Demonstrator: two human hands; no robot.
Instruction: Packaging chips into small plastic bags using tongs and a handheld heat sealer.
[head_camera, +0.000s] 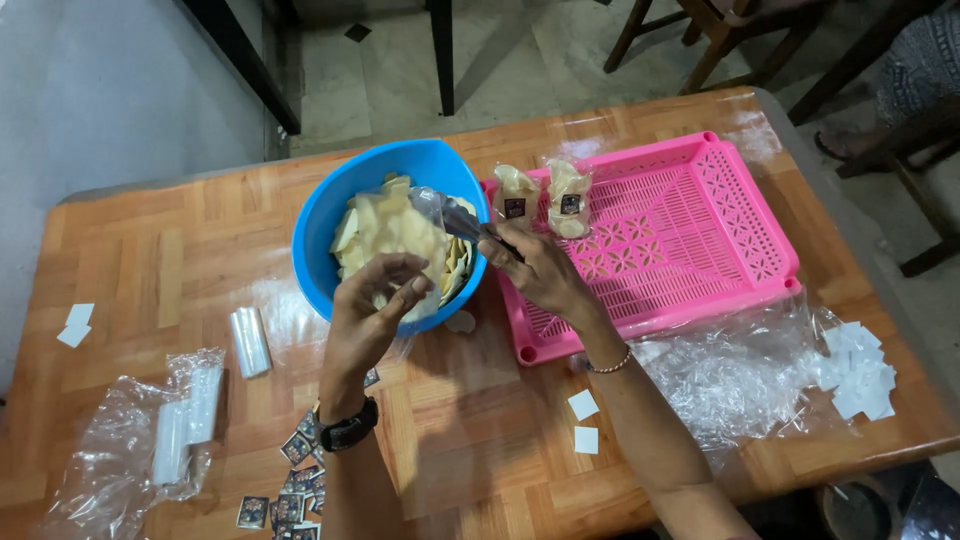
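Here we see the right hand (535, 268) gripping metal tongs (468, 222) whose long axis runs up-left into the blue bowl (330, 215) of pale chips (390, 232) — just ahead of both hands. The left hand (372, 305) pinches open a clear bag (428, 205) over the near rim, nearer the chips.

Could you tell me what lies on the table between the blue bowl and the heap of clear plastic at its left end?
In the head view, a small roll of clear bags lies on bare wood between the blue bowl and the clear plastic heap.
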